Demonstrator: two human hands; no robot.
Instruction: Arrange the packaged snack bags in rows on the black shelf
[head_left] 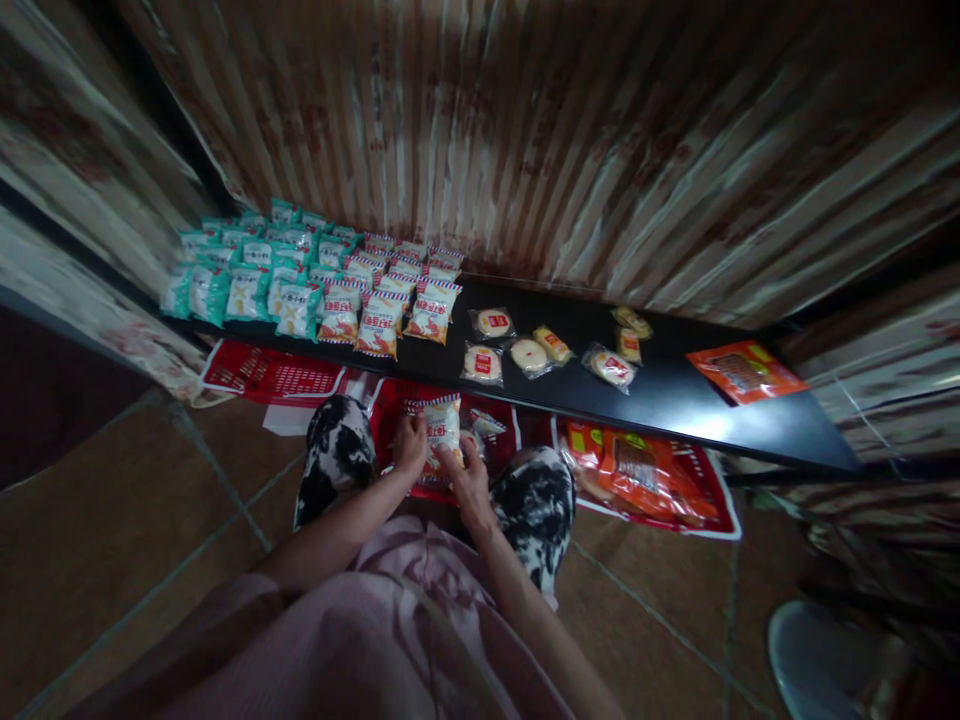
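Between my hands is a snack bag [441,425] with a striped top edge and an orange lower part, held above a red basket [385,400]. My left hand [409,445] is closed on the bag's left side. On its lower right, my right hand [469,475] grips the same bag. More packets lie inside the basket, partly hidden by my hands. Just beyond, on the black shelf [442,368], stand rows of matching striped snack bags [379,322]. Teal snack bags [247,292] are grouped to their left.
Wrapped round pastries [483,364] and a flat orange packet [746,372] lie farther right on the shelf. A second red basket [724,505] with orange packets sits below, another red basket [274,372] at left. A pleated curtain [480,130] hangs behind.
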